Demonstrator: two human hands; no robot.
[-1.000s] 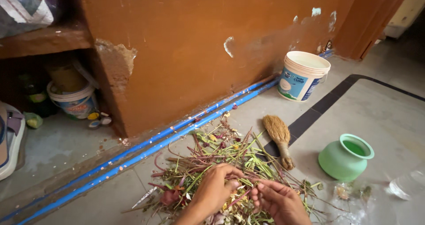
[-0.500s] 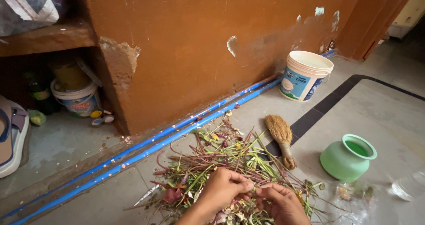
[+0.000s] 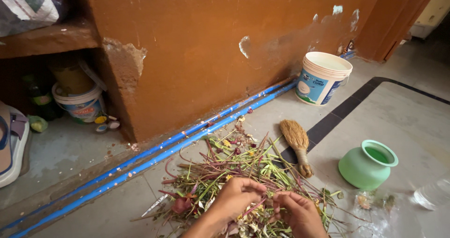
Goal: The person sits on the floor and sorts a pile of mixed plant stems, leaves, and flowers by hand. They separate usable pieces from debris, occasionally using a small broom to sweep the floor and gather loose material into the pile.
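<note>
A loose heap of green and reddish plant stems (image 3: 234, 165), leaves and faded flowers lies on the grey floor in front of me. Both my hands work at its near edge. My left hand (image 3: 234, 199) has its fingers curled and pinched on a thin reddish stem. My right hand (image 3: 297, 212) is beside it, fingertips closed on the same bunch of stems. The two hands nearly touch above the heap.
A small straw hand brush (image 3: 296, 144) lies right of the heap. A green pot (image 3: 366, 165) stands further right, a clear plastic bag (image 3: 375, 205) near it. A white tub (image 3: 322, 78) stands by the orange wall. Two blue pipes (image 3: 154, 153) run along the wall's foot.
My fingers have shifted slightly on the stems and the hands have drawn closer together. The heap and other things have stayed put.
</note>
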